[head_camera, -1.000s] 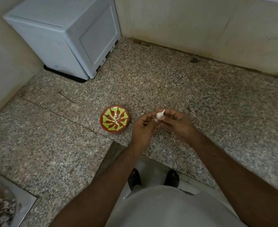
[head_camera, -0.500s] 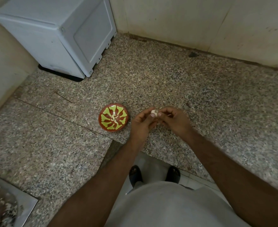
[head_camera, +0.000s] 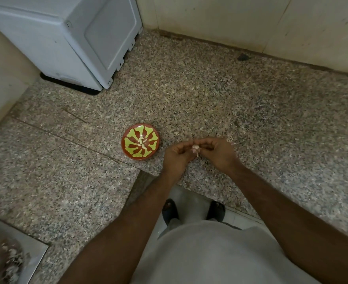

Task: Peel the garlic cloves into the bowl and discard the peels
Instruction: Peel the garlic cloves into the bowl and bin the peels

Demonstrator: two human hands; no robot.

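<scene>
Two hands are up in front of me, close together over the speckled stone counter (head_camera: 230, 95). My left hand (head_camera: 176, 155) and my right hand (head_camera: 218, 151) both pinch one small garlic clove (head_camera: 195, 149) between bent fingertips, so the clove sits right between them, above the counter. A bit of pale skin hangs down from it. Just to the left of my left hand is a little red bowl (head_camera: 128, 148) with a yellow-green pattern, and a few peeled cloves (head_camera: 141, 142) lie in its middle. A white box-shaped machine (head_camera: 70, 37) stands far back on the left, by the wall. A metal sink (head_camera: 31, 255) shows at the bottom left corner with pale scraps in it.
</scene>
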